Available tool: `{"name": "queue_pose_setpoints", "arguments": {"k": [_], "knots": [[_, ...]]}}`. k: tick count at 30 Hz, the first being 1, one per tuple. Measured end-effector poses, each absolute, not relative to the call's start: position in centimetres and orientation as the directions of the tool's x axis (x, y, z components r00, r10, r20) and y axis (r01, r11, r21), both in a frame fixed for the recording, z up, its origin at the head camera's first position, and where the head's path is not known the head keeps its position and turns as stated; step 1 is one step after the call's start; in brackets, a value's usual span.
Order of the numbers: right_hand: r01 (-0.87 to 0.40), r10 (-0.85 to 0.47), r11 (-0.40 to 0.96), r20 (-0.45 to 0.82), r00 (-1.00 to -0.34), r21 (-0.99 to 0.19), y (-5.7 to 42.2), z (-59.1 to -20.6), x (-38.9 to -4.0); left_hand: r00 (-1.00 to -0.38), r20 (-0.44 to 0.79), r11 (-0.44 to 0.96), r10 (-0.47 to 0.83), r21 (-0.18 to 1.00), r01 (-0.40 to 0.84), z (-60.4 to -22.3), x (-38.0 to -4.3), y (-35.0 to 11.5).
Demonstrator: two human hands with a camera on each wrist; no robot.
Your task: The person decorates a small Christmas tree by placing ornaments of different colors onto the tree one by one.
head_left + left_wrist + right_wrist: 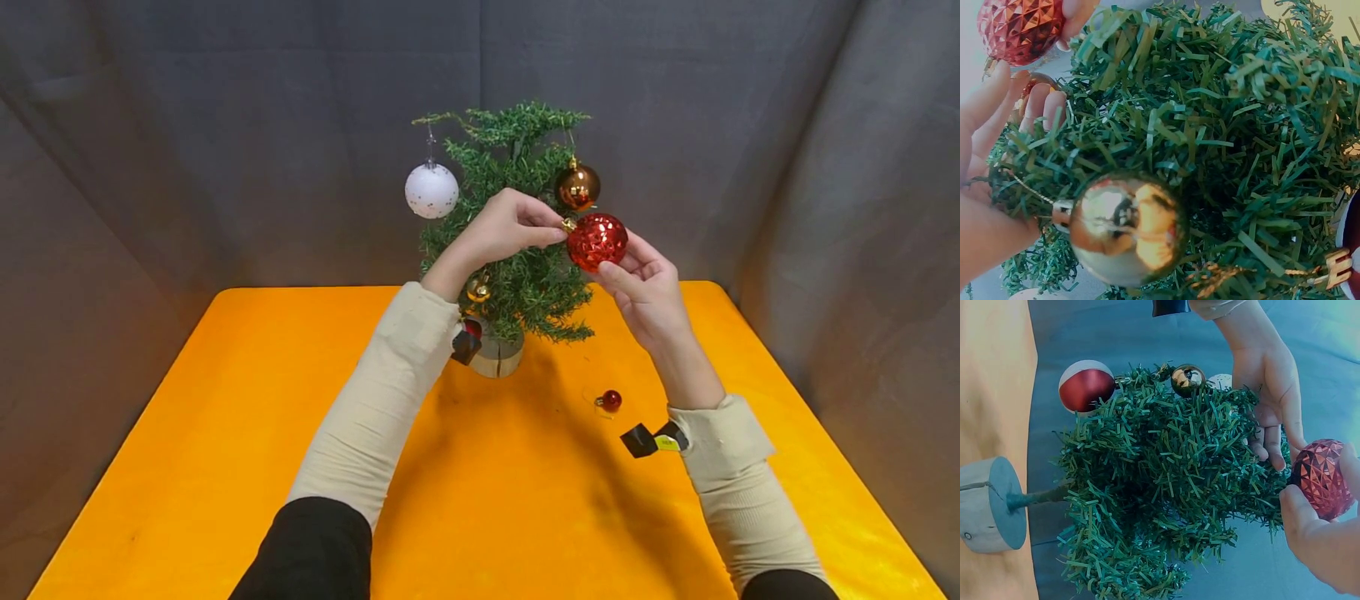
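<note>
A red faceted Christmas bauble [597,243] is held in front of the small artificial tree [536,287], at its right side. My right hand [651,300] grips the bauble's round body between thumb and fingers. At the gold cap [568,225], the thumb and forefinger of my left hand [497,229] pinch. The right wrist view shows both hands meeting at the red bauble [1321,478]. Just above it, a copper-coloured bauble [577,187] hangs from a branch. Close to the left wrist hangs a gold bauble [1127,230].
A white speckled bauble [431,192] hangs at the tree's upper left. Lower down is a red-and-white one [1088,389]. The tree stands on a round wooden base [501,358]. One small red bauble [611,401] lies on the orange tabletop [525,500]. Grey curtains [300,150] surround the table.
</note>
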State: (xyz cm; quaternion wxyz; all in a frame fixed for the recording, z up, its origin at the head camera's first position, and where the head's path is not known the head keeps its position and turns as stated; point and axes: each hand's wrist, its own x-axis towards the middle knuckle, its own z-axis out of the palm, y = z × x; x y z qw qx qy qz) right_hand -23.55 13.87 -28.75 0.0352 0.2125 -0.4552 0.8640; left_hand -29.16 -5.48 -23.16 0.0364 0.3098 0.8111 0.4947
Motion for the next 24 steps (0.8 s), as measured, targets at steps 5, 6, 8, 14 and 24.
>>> {"name": "queue_pose_setpoints", "arguments": {"k": [5,6,8,14,24], "knots": [[-0.249,-0.135,-0.585,0.395,-0.909,-0.772,13.9,-28.7,-23.5,-0.799,0.277,0.331,0.534,0.801,0.499,-23.2,-29.1,-5.5],[-0.252,-0.13,-0.582,0.394,-0.91,-0.773,13.9,-28.7,-23.5,-0.801,0.279,0.331,0.53,0.801,0.499,-23.2,-29.1,-5.5],[-0.248,-0.128,-0.583,0.389,-0.912,-0.774,14.0,-28.7,-23.5,-0.807,0.283,0.326,0.518,0.807,0.493,-23.1,-29.1,-5.4],[-0.223,-0.18,-0.534,0.368,-0.912,-0.816,14.6,-29.0,-23.6,-0.83,0.304,0.282,0.468,0.839,0.466,-23.1,-29.1,-5.3],[-0.177,-0.332,-0.405,0.325,-0.886,-0.897,15.3,-30.0,-24.2,-0.827,0.366,0.211,0.427,0.849,0.485,-23.2,-29.0,-5.3]]}}
